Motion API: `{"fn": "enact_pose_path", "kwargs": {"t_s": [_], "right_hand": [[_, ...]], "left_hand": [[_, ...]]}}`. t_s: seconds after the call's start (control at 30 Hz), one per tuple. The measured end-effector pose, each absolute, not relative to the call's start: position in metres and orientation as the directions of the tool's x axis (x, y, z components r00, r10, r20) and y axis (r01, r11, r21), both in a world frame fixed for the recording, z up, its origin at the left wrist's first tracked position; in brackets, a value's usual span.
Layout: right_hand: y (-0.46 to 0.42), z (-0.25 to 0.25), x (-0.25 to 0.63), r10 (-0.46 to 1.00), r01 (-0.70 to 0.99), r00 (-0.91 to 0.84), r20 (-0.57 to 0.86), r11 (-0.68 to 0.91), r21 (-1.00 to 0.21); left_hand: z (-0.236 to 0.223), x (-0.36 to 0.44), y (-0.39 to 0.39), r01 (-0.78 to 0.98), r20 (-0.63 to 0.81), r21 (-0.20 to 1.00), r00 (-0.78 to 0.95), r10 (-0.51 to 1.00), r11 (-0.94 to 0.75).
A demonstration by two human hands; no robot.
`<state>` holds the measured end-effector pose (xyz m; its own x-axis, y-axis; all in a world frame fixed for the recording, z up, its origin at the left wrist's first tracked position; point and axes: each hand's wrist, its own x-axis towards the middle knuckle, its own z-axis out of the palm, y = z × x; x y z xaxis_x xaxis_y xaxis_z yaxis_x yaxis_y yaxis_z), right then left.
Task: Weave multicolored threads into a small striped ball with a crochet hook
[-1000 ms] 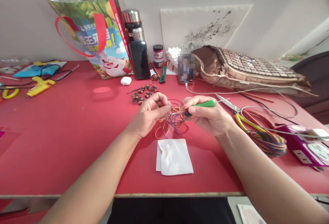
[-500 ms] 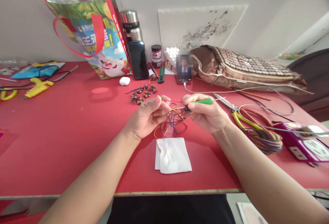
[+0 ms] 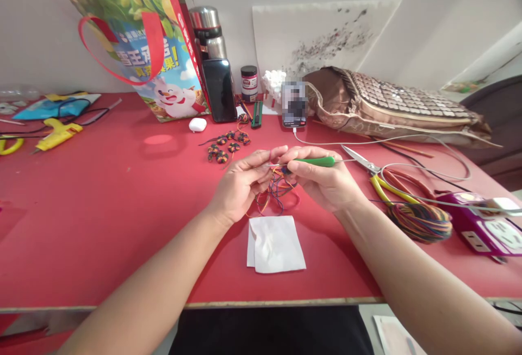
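A green-handled crochet hook point(image 3: 316, 161) lies in the closed fingers of my right hand point(image 3: 326, 184), its thin metal shaft pointing left. The same fingers also seem to hold a small dark knotted piece point(image 3: 285, 170), mostly hidden. My left hand point(image 3: 240, 186) is closed in a pinch on the multicoloured cord beside the hook's tip; the two hands' fingertips nearly meet. Loose loops of the multicoloured cord point(image 3: 278, 194) hang below the fingers toward the table. Nearer to me a folded white tissue point(image 3: 278, 246) lies flat.
Several small knotted pieces point(image 3: 222, 156) lie beyond my left hand. Scissors point(image 3: 369, 166), a cord bundle point(image 3: 422, 222) and a purple power strip point(image 3: 485, 230) are at right. Behind stand a phone point(image 3: 220, 91), a lit phone point(image 3: 294, 107) and a shopping bag point(image 3: 155, 50). A yellow glue gun point(image 3: 57, 135) lies left.
My left hand has moved right, up to my right hand. The stretched strand between them has shortened, and the hook's tip is now at the left fingers.
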<state>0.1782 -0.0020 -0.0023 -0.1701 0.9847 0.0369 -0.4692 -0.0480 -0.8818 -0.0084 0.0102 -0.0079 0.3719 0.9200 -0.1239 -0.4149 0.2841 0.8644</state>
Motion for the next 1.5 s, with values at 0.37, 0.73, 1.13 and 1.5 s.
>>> {"fn": "enact_pose_path", "kwargs": {"t_s": [0.37,0.73,1.13,1.5], "right_hand": [[-0.001,-0.006,0.18,0.97,-0.476,-0.239,0.045,-0.077,-0.876],[-0.004,-0.004,0.185,0.895,-0.443,-0.427,0.131,-0.08,-0.893],[-0.001,-0.002,0.182,0.95,-0.513,-0.295,0.107,-0.063,-0.856],[-0.003,-0.002,0.177,0.997,-0.438,-0.078,-0.015,-0.048,-0.898]], "left_hand": [[-0.005,-0.007,0.011,-0.424,-0.034,0.88,0.392,0.919,0.213],[0.003,-0.022,0.015,0.031,0.126,0.988,0.435,0.892,-0.154],[-0.001,-0.013,0.011,-0.602,-0.18,0.652,0.468,0.865,0.462],[-0.002,-0.016,0.012,-0.378,0.039,0.921,0.332,0.942,0.095]]}}
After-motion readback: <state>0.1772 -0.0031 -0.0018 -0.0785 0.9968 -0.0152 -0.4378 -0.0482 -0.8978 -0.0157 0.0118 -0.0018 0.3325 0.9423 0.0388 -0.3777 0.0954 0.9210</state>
